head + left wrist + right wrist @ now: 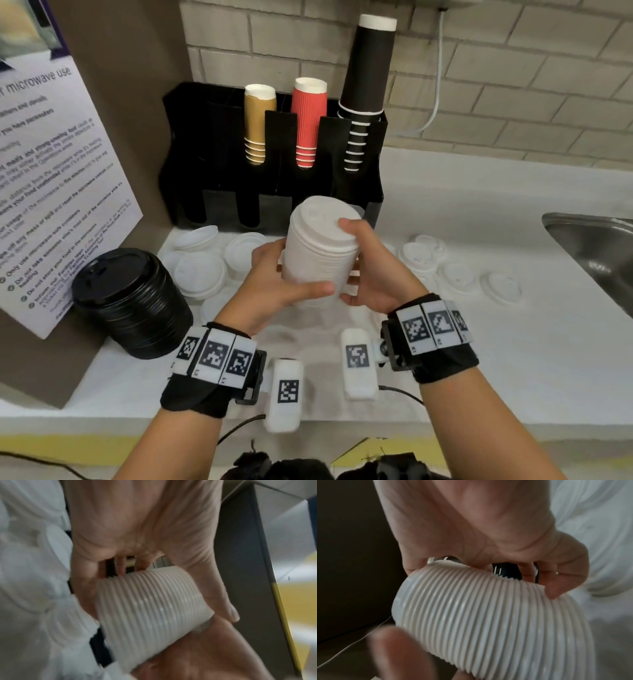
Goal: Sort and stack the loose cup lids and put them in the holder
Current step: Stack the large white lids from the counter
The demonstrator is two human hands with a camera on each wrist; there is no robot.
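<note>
A tall stack of white lids (318,250) is held above the white counter, in front of the black holder (274,192). My left hand (281,277) grips the stack's lower left side, thumb across its base. My right hand (363,270) grips the right side, thumb on the top lid. Both wrist views show the ribbed white stack (150,612) (488,615) close up with fingers curled round it. Loose white lids (202,267) lie on the counter to the left and further loose ones (459,274) to the right. A stack of black lids (133,301) stands at the left.
The holder carries gold cups (257,126), red cups (306,123) and a tall stack of black cups (363,89). A steel sink (596,246) is at the right edge. A printed notice (51,192) leans on the left wall. A brick wall stands behind.
</note>
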